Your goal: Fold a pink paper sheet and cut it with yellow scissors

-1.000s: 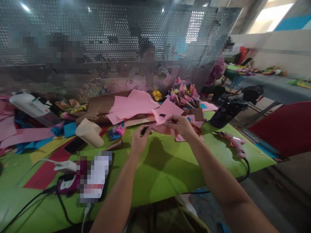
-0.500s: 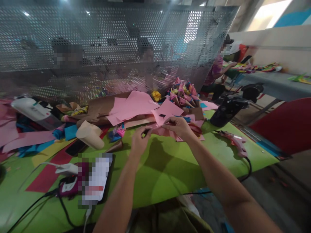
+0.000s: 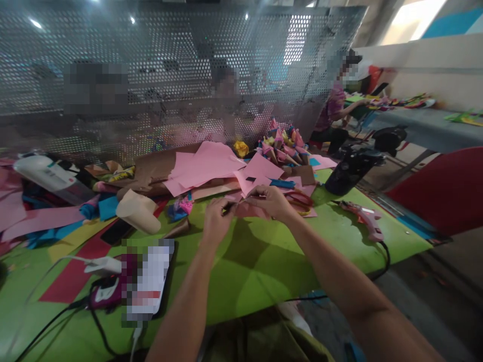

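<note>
Above the middle of the green table, my left hand (image 3: 218,216) and my right hand (image 3: 273,201) are close together, fingers pinched. Between their fingertips is a small piece of pink paper (image 3: 240,203), partly covered by the fingers. More pink paper (image 3: 253,211) shows just beneath and behind my right hand. A pink sheet (image 3: 260,171) with a small black mark lies beyond the fingers. To the right of it are a blue stick-like item (image 3: 283,184) and scissors with red handles (image 3: 301,200).
A pink glue gun (image 3: 364,218) and black tumbler (image 3: 352,171) are at right. Folded paper flowers (image 3: 283,143) are heaped at the back before a perforated metal screen (image 3: 181,60). At left are a phone (image 3: 151,276), a cream paper roll (image 3: 138,211) and cables. A person (image 3: 332,105) sits beyond.
My hands have drawn closer together, with the pink paper piece more covered by the fingers. The whole view has shifted slightly; the things on the table look unmoved.
</note>
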The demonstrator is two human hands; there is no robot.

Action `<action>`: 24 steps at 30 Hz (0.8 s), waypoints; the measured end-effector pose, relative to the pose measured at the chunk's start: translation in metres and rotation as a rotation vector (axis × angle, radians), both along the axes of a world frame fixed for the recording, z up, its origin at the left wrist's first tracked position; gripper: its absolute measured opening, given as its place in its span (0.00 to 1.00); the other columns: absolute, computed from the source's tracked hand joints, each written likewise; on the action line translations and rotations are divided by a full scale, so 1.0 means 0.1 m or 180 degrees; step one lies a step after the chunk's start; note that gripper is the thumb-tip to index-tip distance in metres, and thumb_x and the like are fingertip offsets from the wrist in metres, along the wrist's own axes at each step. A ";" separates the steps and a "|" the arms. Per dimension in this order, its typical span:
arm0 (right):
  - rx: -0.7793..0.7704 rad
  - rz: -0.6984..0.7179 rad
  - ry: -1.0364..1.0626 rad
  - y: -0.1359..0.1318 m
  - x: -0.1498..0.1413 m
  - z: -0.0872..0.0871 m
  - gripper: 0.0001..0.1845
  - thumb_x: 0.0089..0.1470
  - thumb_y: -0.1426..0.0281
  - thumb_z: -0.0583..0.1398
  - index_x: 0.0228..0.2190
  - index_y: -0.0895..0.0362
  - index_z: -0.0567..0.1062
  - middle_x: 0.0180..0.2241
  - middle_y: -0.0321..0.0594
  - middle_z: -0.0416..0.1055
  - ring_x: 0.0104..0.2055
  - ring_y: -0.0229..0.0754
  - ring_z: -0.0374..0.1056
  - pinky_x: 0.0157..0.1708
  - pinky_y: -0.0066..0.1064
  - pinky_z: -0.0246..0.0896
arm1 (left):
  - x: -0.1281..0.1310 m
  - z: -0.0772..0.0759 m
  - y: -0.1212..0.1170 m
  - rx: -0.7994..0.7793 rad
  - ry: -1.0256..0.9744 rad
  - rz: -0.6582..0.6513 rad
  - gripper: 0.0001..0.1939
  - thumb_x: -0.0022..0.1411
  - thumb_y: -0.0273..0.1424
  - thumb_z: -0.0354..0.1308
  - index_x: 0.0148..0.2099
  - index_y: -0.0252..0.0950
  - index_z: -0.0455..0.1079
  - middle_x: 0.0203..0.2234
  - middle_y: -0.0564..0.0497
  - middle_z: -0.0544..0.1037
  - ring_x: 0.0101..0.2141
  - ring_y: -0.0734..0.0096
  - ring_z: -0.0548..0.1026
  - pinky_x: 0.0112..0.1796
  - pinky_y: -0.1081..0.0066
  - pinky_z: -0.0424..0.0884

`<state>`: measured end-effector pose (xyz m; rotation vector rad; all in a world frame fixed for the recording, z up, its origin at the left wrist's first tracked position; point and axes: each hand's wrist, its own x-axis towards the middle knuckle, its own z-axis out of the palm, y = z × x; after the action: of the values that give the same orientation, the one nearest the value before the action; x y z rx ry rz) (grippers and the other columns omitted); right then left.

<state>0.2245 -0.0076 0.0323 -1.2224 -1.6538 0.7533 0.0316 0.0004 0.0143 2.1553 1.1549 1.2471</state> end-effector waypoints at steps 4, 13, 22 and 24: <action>0.0028 -0.0058 -0.0071 0.01 -0.02 -0.03 0.08 0.45 0.64 0.65 0.25 0.56 0.80 0.26 0.38 0.76 0.30 0.43 0.70 0.32 0.31 0.60 | 0.02 0.00 -0.02 -0.0050 0.0049 -0.0098 0.06 0.58 0.29 0.60 0.38 0.39 0.76 0.36 0.47 0.81 0.39 0.62 0.74 0.43 0.62 0.67; 0.0648 -0.0669 0.0425 -0.04 0.00 0.04 0.17 0.48 0.59 0.64 0.39 0.54 0.77 0.40 0.42 0.75 0.39 0.42 0.68 0.39 0.32 0.60 | -0.02 0.00 0.01 -0.0724 -0.0903 0.0211 0.06 0.57 0.32 0.58 0.36 0.36 0.75 0.29 0.50 0.79 0.31 0.69 0.74 0.36 0.69 0.70; -0.0726 0.0002 0.1680 0.00 -0.09 -0.03 0.19 0.40 0.54 0.67 0.25 0.57 0.73 0.21 0.32 0.66 0.24 0.35 0.60 0.26 0.28 0.54 | 0.02 0.06 -0.04 -0.0597 -0.1228 0.0386 0.10 0.57 0.38 0.59 0.33 0.36 0.73 0.26 0.52 0.78 0.28 0.71 0.73 0.32 0.72 0.69; -0.0875 0.0121 0.1795 0.00 -0.13 -0.07 0.20 0.37 0.55 0.69 0.25 0.58 0.75 0.22 0.34 0.69 0.25 0.36 0.62 0.27 0.29 0.55 | 0.03 0.03 -0.03 -0.0635 -0.1192 0.0347 0.08 0.57 0.36 0.58 0.34 0.36 0.72 0.27 0.52 0.78 0.29 0.71 0.73 0.33 0.72 0.69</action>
<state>0.2116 -0.0079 0.0254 -1.0337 -1.1351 1.2496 0.0348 -0.0031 0.0177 1.6466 1.1867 1.4385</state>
